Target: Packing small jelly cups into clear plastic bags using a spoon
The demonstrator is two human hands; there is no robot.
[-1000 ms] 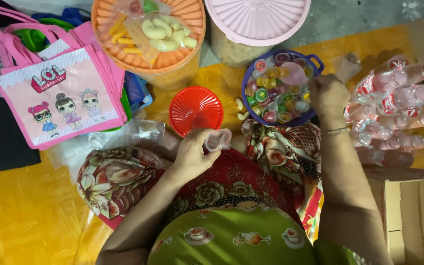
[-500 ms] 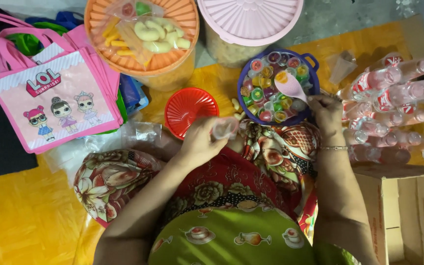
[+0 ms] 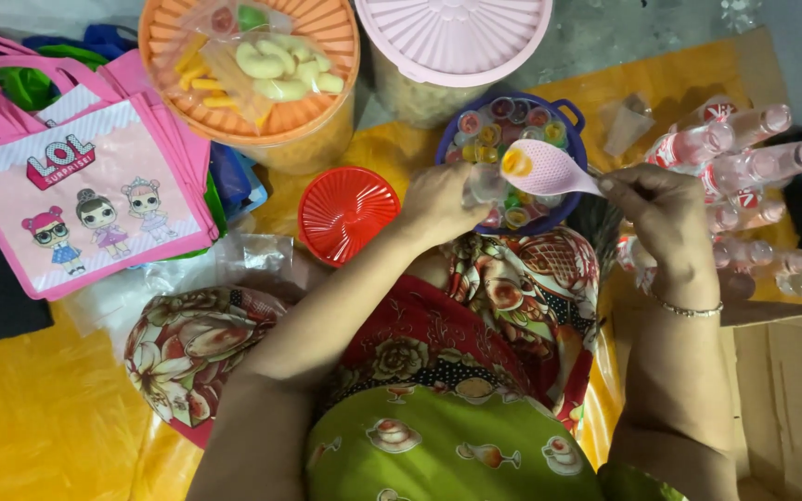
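Observation:
My right hand (image 3: pixel 663 215) grips the handle of a pink plastic scoop (image 3: pixel 548 168) that carries one small orange jelly cup above a purple bowl (image 3: pixel 568 116) filled with several coloured jelly cups. My left hand (image 3: pixel 438 202) is closed around a small clear plastic bag (image 3: pixel 487 186) held at the bowl's near edge, just under the scoop. Both forearms reach out over my lap, which is covered in red floral cloth.
A red ribbed lid (image 3: pixel 347 213) lies left of the bowl. Behind it stand an orange tub (image 3: pixel 262 65) topped with packed snacks and a pink-lidded tub (image 3: pixel 452 42). Pink cartoon tote bags (image 3: pixel 81 199) lie left, small bottles (image 3: pixel 744 176) right, a cardboard box (image 3: pixel 791 399) at lower right.
My right hand lifted the pink scoop out of the bowl with an orange jelly cup in it. My left hand moved the clear bag forward to the bowl's edge.

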